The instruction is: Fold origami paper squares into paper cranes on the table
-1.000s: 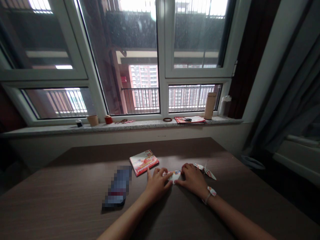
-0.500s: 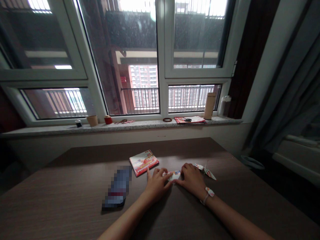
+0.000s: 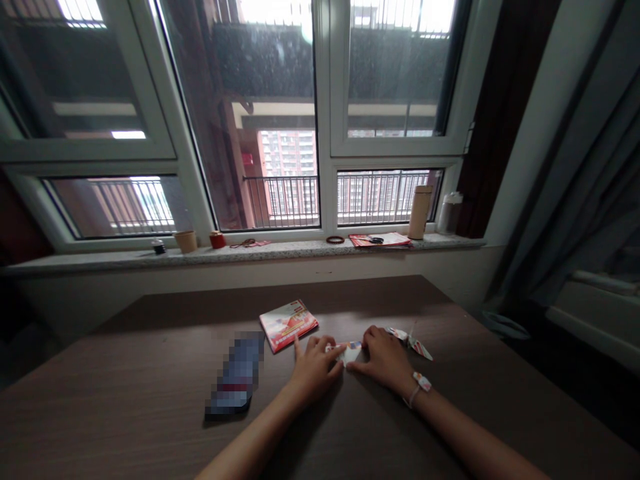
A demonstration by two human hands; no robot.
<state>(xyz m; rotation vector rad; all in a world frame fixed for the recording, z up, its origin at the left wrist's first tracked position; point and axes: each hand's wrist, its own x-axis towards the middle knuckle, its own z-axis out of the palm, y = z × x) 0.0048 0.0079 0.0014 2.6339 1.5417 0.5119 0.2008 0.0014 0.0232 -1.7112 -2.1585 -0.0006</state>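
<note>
A small piece of folded paper [image 3: 353, 355], white with a printed coloured edge, lies on the table between my hands. My left hand [image 3: 316, 365] holds its left side, with the index finger laid across it and the thumb at the lower edge. At the right end, the bent fingers and thumb of my right hand [image 3: 385, 355] grip the paper; the fingertips are partly hidden. Just beyond my right hand is another folded paper piece [image 3: 418, 347] with pointed, wing-like ends. A red and white printed leaflet [image 3: 289, 325] rests beyond my left hand.
Left of my hands, a dark pixelated object [image 3: 235, 377] lies on the brown table [image 3: 150, 373]. Along the windowsill [image 3: 295, 248] stand a paper cup [image 3: 186, 241], a red jar [image 3: 217, 240], a tan bottle [image 3: 420, 212] and a clear bottle [image 3: 450, 213]. Scissors [image 3: 376, 240] lie on printed papers there.
My right thumb and wrist have shifted very slightly, and a little more of the paper's white lower part shows. My left hand stays in place.
</note>
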